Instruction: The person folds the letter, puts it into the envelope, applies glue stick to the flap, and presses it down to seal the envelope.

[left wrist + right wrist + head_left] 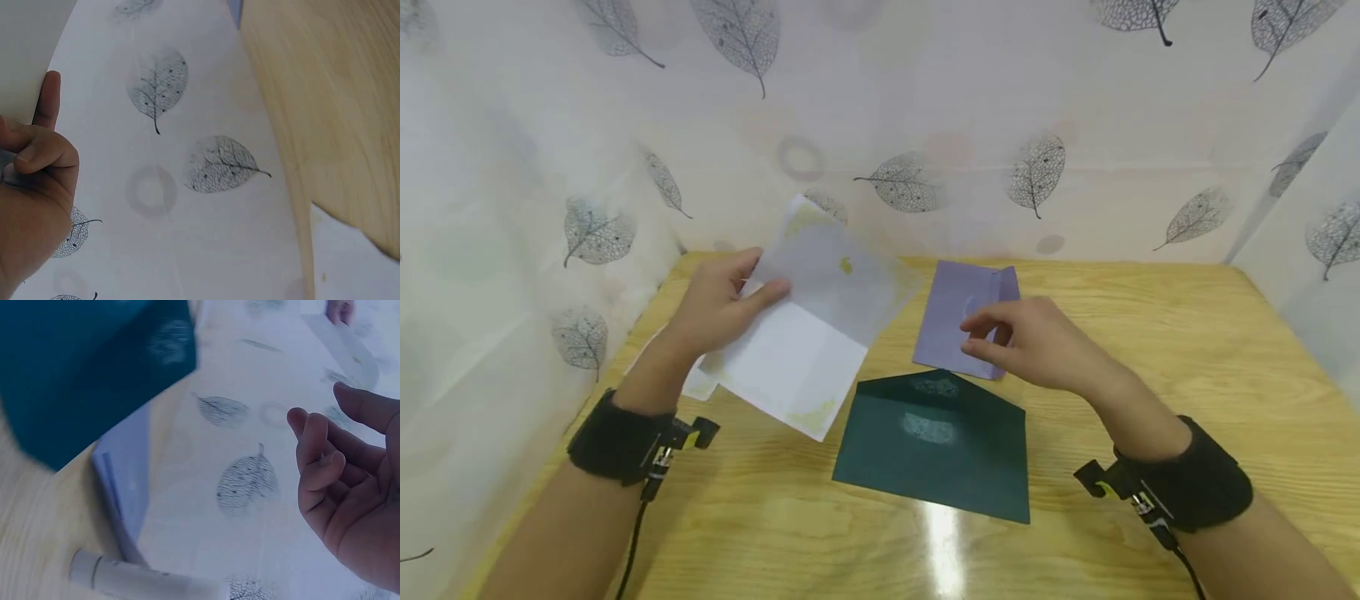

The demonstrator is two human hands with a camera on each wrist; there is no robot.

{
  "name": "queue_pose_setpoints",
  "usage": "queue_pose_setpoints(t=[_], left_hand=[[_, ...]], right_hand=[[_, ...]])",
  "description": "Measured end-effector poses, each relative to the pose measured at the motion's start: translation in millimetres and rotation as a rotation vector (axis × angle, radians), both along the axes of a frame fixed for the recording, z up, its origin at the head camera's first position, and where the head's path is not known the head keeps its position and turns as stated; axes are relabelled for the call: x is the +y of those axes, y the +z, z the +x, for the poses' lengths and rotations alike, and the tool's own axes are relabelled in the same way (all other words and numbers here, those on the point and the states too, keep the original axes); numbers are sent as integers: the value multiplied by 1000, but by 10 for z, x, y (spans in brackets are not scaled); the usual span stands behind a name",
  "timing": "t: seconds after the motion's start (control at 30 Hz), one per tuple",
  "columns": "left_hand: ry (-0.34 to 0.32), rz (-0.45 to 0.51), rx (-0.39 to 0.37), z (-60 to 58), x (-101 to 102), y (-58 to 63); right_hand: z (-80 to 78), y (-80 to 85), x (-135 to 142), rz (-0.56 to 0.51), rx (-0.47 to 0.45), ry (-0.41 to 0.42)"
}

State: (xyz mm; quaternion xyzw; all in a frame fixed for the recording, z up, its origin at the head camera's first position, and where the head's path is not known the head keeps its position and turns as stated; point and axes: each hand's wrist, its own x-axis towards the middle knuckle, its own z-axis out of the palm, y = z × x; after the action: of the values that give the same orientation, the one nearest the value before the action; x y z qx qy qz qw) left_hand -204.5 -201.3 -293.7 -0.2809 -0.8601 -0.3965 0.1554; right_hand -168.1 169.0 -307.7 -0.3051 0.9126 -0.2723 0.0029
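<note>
My left hand [718,304] grips a creased white sheet of paper [805,358] with yellowish corner ornaments, thumb on its face, raised at the table's left. In the left wrist view, fingers of the left hand [44,175] curl beside the paper's pale edge [28,56]. Over the purple envelope [940,325] hovers my right hand [1037,342], its fingers loosely bent. The right wrist view shows nothing between thumb and fingers of that hand [356,487]. Nearer to me lies a dark green envelope [940,458], flap up, with whitish patches on flap and body.
More white paper [700,385] lies under the left hand, partly hidden. A white cylindrical tube [150,580] lies by the purple envelope in the right wrist view. A leaf-patterned curtain [955,108] borders the wooden table [1150,350] at the back and sides.
</note>
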Motion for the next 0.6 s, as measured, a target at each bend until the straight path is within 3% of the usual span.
queue_pose_setpoints(t=[0.1,0.17,0.3,0.47,0.6], left_hand=[[-33,170,-67,34,190,25],[-46,249,-100,65,330,54],[-87,339,-73,149,631,159],[-123,427,13,290,913,260],[-119,465,22,404,1038,280]], right_hand=[[13,91,56,-69,26,-31],[51,163,81,-134,-6,-55],[167,296,123,-265,-90,-63],[313,395,168,-391,-88,54],[409,450,178,-444,-56,127]])
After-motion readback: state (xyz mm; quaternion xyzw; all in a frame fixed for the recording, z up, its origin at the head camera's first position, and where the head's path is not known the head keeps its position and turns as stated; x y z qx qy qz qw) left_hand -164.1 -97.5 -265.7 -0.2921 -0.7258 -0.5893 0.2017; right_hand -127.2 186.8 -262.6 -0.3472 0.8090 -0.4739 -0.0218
